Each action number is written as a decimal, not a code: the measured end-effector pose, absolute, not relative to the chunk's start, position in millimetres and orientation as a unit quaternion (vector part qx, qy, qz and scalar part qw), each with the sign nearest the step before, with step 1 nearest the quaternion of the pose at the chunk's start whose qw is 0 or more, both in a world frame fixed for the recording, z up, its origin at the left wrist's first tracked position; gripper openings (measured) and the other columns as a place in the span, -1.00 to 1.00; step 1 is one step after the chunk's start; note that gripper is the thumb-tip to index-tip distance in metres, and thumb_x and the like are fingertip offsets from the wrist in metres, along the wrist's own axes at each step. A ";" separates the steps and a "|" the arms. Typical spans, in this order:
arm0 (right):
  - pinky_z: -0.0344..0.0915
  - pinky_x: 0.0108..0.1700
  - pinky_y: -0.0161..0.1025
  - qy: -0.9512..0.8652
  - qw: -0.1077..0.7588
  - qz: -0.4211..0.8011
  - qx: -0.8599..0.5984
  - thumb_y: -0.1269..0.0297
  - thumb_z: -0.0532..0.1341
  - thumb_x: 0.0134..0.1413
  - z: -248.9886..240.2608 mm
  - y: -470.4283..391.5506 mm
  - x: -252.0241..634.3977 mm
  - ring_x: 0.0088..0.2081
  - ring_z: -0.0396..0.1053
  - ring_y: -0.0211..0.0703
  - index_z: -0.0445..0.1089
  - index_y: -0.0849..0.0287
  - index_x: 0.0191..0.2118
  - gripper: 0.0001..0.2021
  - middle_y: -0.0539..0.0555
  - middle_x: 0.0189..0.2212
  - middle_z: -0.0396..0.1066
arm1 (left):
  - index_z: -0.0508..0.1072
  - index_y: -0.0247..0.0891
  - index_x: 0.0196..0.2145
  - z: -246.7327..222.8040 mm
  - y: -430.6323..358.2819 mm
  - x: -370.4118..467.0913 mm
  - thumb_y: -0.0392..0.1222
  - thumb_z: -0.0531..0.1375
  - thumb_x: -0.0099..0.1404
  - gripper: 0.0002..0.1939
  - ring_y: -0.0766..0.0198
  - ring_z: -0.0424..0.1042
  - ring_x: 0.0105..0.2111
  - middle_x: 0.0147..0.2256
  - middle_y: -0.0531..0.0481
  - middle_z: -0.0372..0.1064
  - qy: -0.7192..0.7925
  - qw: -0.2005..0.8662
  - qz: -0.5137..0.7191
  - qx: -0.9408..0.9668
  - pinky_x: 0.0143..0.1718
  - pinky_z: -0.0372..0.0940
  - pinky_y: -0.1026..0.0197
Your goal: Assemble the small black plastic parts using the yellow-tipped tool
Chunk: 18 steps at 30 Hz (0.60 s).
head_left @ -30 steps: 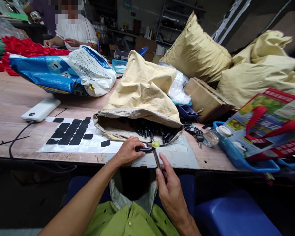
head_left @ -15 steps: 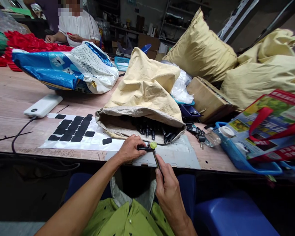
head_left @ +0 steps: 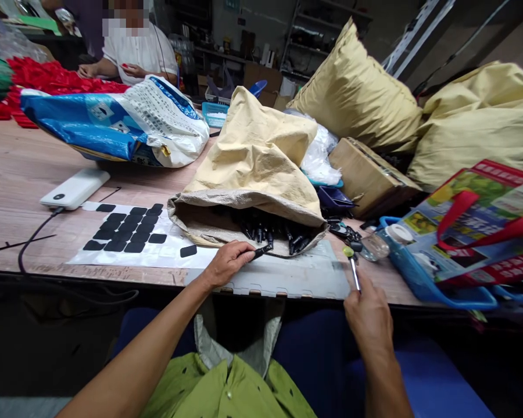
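My left hand (head_left: 227, 262) is closed on a slim black piece (head_left: 261, 251) at the mouth of a cream cloth sack (head_left: 253, 157). What kind of piece it is I cannot make out. Several similar black pieces (head_left: 260, 232) lie inside the sack's opening. Off to the right, my right hand (head_left: 368, 310) grips a small hammer (head_left: 354, 271) with a metal shaft and a yellow-green face. Its head is over the table, near some keys and a clear jar (head_left: 375, 247). A grey sheet (head_left: 287, 278) lies flat below the sack's mouth.
Black rounded stickers (head_left: 131, 229) on a white sheet lie left of the sack, near a white power bank (head_left: 76, 188) with a cable. A blue-white bag (head_left: 117, 119) stands behind. At right are a blue basket (head_left: 440, 290) and printed bag (head_left: 483, 226). A person (head_left: 135, 52) sits across.
My right hand has carried the hammer away to the right, off the black piece. My left hand has moved slightly, and the piece now points toward the sack's opening.
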State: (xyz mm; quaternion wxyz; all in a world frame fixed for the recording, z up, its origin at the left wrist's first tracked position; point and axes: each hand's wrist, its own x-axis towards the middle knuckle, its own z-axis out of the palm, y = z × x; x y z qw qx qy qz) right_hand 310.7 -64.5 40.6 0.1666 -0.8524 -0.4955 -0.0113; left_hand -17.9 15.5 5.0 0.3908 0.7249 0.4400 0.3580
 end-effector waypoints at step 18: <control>0.17 -0.21 -0.14 -0.515 0.084 -0.189 -0.832 0.35 0.07 0.32 0.6 -12.9 306.0 -0.14 0.28 0.04 0.36 0.11 0.21 -0.60 0.27 -0.13 0.33 | 0.28 -0.23 -0.08 2.7 17.2 -23.3 -0.01 0.35 0.26 -0.58 0.24 0.49 -0.32 -0.22 -0.09 0.57 0.345 0.609 0.539 0.468 -0.17 0.33 0.17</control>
